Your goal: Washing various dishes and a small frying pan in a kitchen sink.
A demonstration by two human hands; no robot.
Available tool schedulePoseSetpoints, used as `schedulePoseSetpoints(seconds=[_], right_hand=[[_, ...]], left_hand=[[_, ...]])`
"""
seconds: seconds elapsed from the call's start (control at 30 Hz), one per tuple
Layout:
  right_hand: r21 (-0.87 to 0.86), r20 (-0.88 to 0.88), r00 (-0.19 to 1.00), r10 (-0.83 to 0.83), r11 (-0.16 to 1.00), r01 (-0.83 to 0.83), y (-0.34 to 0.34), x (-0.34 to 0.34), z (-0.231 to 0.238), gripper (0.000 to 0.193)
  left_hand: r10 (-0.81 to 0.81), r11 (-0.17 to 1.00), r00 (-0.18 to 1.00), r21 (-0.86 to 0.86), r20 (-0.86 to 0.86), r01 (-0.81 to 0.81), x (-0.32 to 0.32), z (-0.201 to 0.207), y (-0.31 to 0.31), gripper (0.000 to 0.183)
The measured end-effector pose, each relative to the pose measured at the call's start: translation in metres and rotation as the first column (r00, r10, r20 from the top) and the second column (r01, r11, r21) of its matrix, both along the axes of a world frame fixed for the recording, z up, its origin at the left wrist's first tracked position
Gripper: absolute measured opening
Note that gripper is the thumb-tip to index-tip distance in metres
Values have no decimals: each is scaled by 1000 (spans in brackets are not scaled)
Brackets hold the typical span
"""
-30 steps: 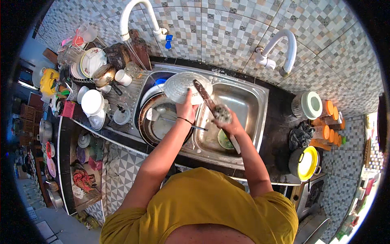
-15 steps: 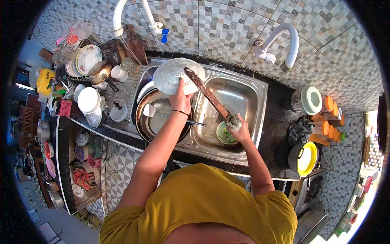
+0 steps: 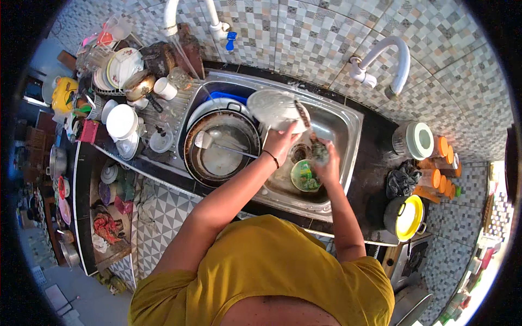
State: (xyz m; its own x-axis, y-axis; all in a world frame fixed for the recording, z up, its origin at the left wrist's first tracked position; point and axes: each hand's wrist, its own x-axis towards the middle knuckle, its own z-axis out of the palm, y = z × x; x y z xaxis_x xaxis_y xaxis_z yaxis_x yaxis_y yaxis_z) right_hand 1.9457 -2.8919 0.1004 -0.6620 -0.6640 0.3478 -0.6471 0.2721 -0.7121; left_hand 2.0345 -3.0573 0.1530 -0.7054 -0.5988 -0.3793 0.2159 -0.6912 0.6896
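Observation:
A pale colander [image 3: 274, 108] with small holes is held over the sink by my left hand [image 3: 280, 142], its fingers closed at the near side. My right hand [image 3: 327, 165], a little smeared by motion, grips a greyish scouring pad [image 3: 319, 153] at the lower end of a long brown wooden stick [image 3: 302, 115]. The stick's upper part lies across the colander's right side; its end shape is hard to make out. Below my right hand, a round green dish [image 3: 305, 177] with a green and yellow piece in it rests in the steel sink [image 3: 341, 163].
Left of the sink stand a large dark-rimmed pan [image 3: 190, 163] holding a ladle [image 3: 204, 140], and a rack with stacked plates [image 3: 125, 68]. White taps [image 3: 402, 65] overhang from the tiled wall. To the right are orange-lidded jars [image 3: 429, 178], a black bag [image 3: 402, 179] and a yellow-topped pot [image 3: 409, 218].
The colander has moved right and down over the sink with my left hand. The wooden stick is now steeper, and my right hand with the scouring pad has shifted slightly right and up.

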Motion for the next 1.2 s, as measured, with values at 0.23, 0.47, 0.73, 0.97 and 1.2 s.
schedulePoseSetpoints(seconds=[0.23,0.47,0.73,0.97,1.2], right_hand=[[207,607,788,-105,978,-29,86,-71,-19,42],[563,584,745,-322,822,-86,53,-114,-22,22],[839,-106,990,-97,525,141,6,-124,-47,54],[824,-80,988,134,567,-10,-3,-34,-50,59],[767,-80,918,388,612,-192,38,10,-170,28]], left_hand=[[-193,959,936,-145,295,244,103,-48,-57,40],[10,999,655,-35,756,26,119,-87,-69,46],[-14,894,806,369,591,-255,108,-146,-86,14],[179,827,890,426,420,-367,120,-114,-84,10],[-128,891,938,453,321,-34,174,-75,-81,14]])
